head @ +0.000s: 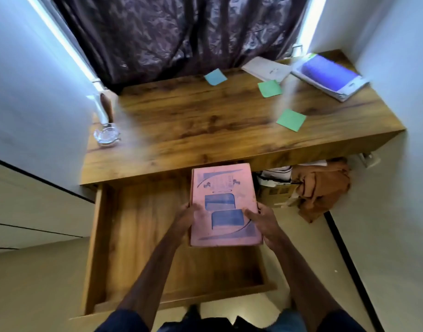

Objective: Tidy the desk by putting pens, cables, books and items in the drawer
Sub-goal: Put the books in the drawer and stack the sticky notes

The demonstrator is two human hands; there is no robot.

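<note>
A pink book [223,192] with blue print hangs over the right half of the open wooden drawer [138,236], its far end near the desk's front edge. My left hand [186,218] grips its left edge with the thumb on the cover. My right hand [263,220] grips its right edge the same way. On the wooden desk [193,123] lie a blue sticky note [215,77], two green sticky notes [269,88] [291,120], a white booklet [265,69] and a purple-covered book [330,76] at the back right.
A glass ashtray [107,136] and a small lamp base [102,109] stand at the desk's left edge. A dark curtain [181,37] hangs behind. Brown cloth [323,185] and boxes lie under the desk at right. White walls close in on both sides.
</note>
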